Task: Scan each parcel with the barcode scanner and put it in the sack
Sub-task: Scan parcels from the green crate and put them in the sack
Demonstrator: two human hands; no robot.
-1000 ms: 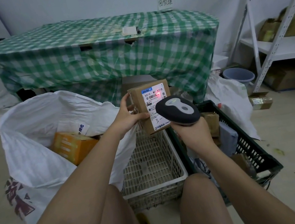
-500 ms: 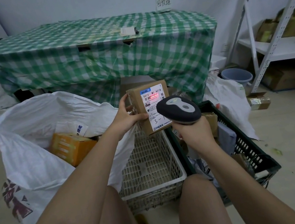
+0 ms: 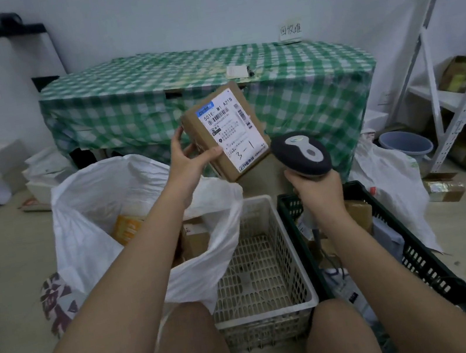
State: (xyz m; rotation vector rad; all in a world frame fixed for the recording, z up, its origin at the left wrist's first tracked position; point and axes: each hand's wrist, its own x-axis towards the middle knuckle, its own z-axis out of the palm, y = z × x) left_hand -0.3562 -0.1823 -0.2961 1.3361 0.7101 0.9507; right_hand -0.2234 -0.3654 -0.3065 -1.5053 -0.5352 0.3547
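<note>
On my left the crinkly white woven sack (image 3: pixel 95 230) already holds a few boxes, my left hand (image 3: pixel 189 160) grips the labelled cardboard parcel (image 3: pixel 226 132) above its mouth, my right hand (image 3: pixel 317 190) clasps the smooth rounded scanner (image 3: pixel 302 154), and more parcels wait in the dark slatted crate (image 3: pixel 424 261).

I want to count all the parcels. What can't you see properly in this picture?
Head view only:
- Inside the white sack: mostly hidden by its folds and the left arm; an orange box peeks out.
- Green crate contents: covered by the right hand and arm.
- Small print on the parcel label: too tiny.
- Shelf boxes: cut off by the right edge.
</note>
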